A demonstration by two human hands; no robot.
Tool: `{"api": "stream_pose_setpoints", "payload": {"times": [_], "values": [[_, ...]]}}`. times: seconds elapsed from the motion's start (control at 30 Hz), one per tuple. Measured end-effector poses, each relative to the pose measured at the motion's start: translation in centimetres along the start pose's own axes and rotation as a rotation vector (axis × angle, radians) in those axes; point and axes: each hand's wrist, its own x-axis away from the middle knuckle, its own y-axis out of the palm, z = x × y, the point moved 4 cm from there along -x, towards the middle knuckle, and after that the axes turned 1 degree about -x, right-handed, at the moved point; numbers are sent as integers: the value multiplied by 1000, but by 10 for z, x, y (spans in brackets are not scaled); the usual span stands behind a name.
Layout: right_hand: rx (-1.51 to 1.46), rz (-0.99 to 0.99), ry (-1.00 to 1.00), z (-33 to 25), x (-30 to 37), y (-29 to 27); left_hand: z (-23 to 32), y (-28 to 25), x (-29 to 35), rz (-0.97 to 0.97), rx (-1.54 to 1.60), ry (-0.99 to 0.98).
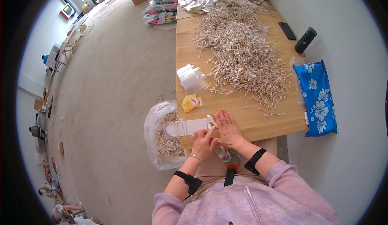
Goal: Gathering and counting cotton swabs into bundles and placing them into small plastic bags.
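A neat row of cotton swabs [211, 122] lies on a long white strip [195, 127] at the table's near edge. The strip's rounded clear end sticks out over the left edge. My right hand [228, 130] rests flat against the right end of the row, fingers stretched and together. From below, my left hand [203, 145] reaches the strip, its index finger extended to the swabs and the other fingers bent. Nothing shows in its grasp, though its palm is hidden. Farther up the table spreads a large loose heap of cotton swabs [238, 43].
Left of the heap sit clear plastic sleeves [190, 78] and a yellow card [191, 102]. A bag of swabs [161, 144] hangs or stands below the left edge. Along the right are a phone [287, 30], a dark bottle [305, 40] and a blue flowered pouch [317, 97] by the wall.
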Motion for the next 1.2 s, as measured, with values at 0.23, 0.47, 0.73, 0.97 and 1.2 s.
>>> {"api": "stream_pose_setpoints", "payload": {"times": [0.23, 0.47, 0.73, 0.97, 1.2], "values": [[-31, 38, 2, 4, 1, 8, 4, 10, 4, -55, -177, 75], [-28, 11, -1, 3, 0, 7, 5, 8, 2, -65, -162, 79], [-7, 30, 2, 2, 0, 7, 3, 8, -3, -142, -157, 32], [-9, 54, -5, 3, 1, 7, 2, 11, -4, -148, -142, 43], [-16, -49, 9, 1, 0, 2, 0, 11, -10, -174, -145, -34]]}}
